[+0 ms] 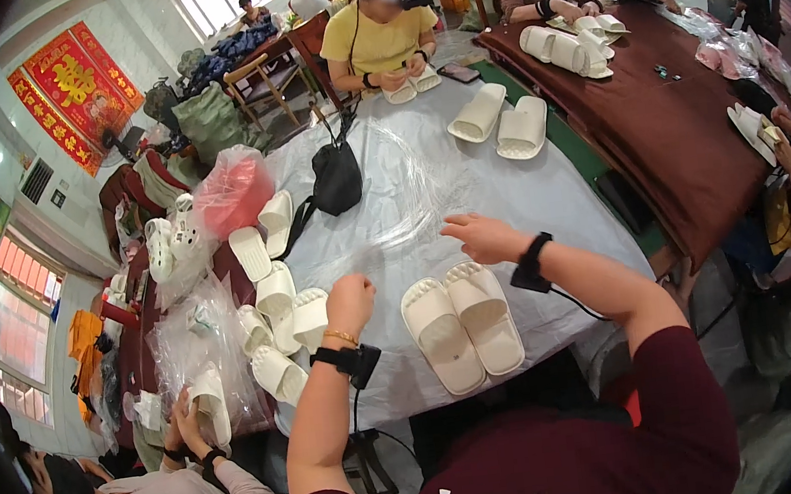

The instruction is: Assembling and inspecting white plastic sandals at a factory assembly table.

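Head view: white clogs point(160, 249) in clear bag point(176, 288); left grip point(353, 301), right grip point(480, 238), opening and hold unclear

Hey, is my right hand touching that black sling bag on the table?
Apart. The head view shows a wide stretch of the pale table covering between the right hand and the black sling bag.

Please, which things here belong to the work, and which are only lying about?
Likely in the work:
cream open-toed slipper pair near the right hand
more such slippers beside the left hand

Likely lying about:
strapped black fabric pouch
flat dark rectangular phone
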